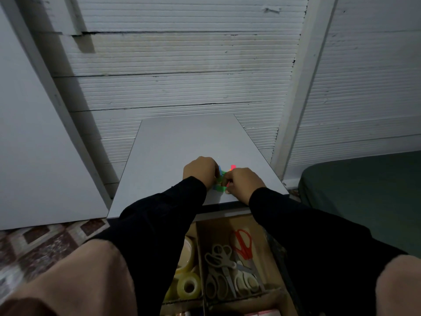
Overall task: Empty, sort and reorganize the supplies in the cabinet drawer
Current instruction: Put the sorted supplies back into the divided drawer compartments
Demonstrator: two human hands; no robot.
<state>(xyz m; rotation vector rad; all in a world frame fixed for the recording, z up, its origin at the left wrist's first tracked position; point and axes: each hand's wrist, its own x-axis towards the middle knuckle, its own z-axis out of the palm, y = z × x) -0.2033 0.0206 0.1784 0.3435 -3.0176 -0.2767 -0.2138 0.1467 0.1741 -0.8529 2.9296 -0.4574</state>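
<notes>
bright tabs [220, 179] half-hidden under hands

Two hands, left hand [200, 171] and right hand [242, 182]. Three pairs of scissors: one red pair [243, 244], two cream pairs [219, 258] [247, 281]. At least two tape rolls [189, 286] [188, 252].

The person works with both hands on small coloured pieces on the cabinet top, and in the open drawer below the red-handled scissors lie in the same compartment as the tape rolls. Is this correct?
Not quite. In the head view the red-handled scissors lie with the white scissors, in the compartment right of the tape rolls, past a divider. The rest is correct.
</notes>
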